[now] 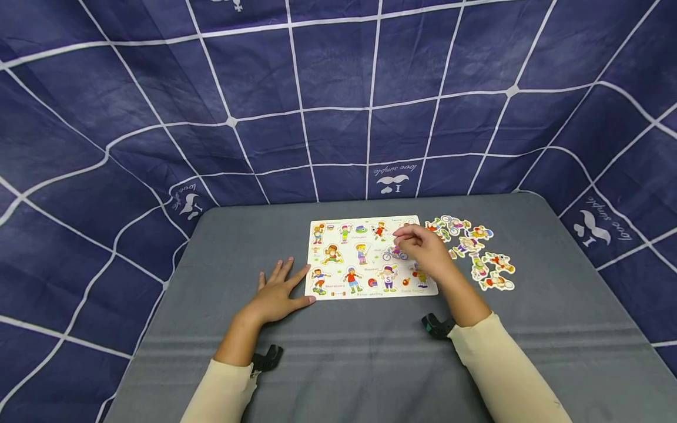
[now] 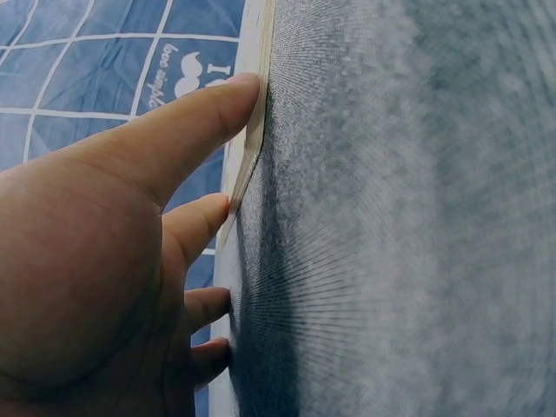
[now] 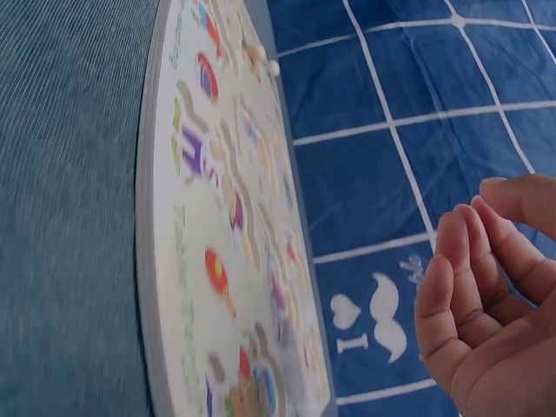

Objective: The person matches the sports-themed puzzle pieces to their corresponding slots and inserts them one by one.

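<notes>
A wooden picture puzzle board (image 1: 381, 295) showing children at sports lies flat on the grey table. My left hand (image 1: 277, 296) rests at its left side with fingers spread; in the left wrist view the thumb (image 2: 217, 109) and index fingertip touch the board's edge (image 2: 254, 130). Over the board's right part hovers my right hand (image 1: 425, 252), near the bicycle picture (image 1: 394, 253). Its fingers (image 3: 465, 269) are loosely bent and the thumb meets the index fingertip, with nothing visible between them. In the head view that hand hides part of the board's right side.
Several loose cut-out puzzle pieces (image 1: 468, 245) lie scattered right of the board, some overlapping. A blue cloth (image 1: 338, 141) with white grid lines hangs behind and beside the grey table (image 1: 338, 364). Each wrist wears a black camera mount (image 1: 436, 326).
</notes>
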Demonstrator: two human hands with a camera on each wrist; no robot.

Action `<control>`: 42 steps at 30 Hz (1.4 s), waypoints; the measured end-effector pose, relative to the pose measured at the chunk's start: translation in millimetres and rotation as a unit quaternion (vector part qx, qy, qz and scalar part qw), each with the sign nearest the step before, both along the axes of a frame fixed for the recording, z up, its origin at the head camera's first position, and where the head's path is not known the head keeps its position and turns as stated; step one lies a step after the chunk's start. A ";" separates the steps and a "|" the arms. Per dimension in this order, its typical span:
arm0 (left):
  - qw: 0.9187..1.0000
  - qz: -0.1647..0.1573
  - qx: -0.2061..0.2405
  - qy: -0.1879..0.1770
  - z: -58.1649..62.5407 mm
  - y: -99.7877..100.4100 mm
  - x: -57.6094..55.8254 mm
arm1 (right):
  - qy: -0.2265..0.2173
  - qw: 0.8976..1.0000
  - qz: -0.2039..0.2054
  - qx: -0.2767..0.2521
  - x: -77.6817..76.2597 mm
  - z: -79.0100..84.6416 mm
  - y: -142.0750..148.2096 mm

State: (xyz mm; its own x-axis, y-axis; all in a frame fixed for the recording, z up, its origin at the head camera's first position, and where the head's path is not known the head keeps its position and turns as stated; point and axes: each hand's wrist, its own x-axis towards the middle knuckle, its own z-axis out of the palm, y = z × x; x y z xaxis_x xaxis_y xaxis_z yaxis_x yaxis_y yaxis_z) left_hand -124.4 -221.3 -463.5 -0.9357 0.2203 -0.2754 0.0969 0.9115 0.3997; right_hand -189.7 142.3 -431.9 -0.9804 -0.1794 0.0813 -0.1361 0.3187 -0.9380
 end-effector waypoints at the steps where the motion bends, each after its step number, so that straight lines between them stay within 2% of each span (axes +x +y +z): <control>1: 1.000 0.000 -0.001 0.001 -0.3 -0.2 -0.5 | 0.002 1.000 -0.003 0.003 -0.3 -0.9 2.7; 16: 1.000 -0.004 -0.003 0.001 -0.6 1.5 -6.8 | -0.009 0.998 -0.048 0.027 2.6 -5.4 45.6; 23: 1.000 0.001 0.000 -0.008 -1.6 1.7 -4.0 | -0.003 0.998 -0.054 0.019 3.8 -4.9 56.7; 32: 1.000 0.001 0.001 -0.009 -0.8 -0.8 -1.9 | -0.006 0.998 -0.060 -0.005 0.6 -5.7 68.4; 38: 1.000 -0.005 -0.001 -0.008 -1.0 -2.2 -3.1 | -0.017 0.997 -0.079 0.010 -4.0 -10.0 77.4; 42: 1.000 -0.006 -0.002 -0.007 0.2 -2.1 -3.1 | -0.028 0.997 -0.074 0.013 -8.3 -16.2 81.7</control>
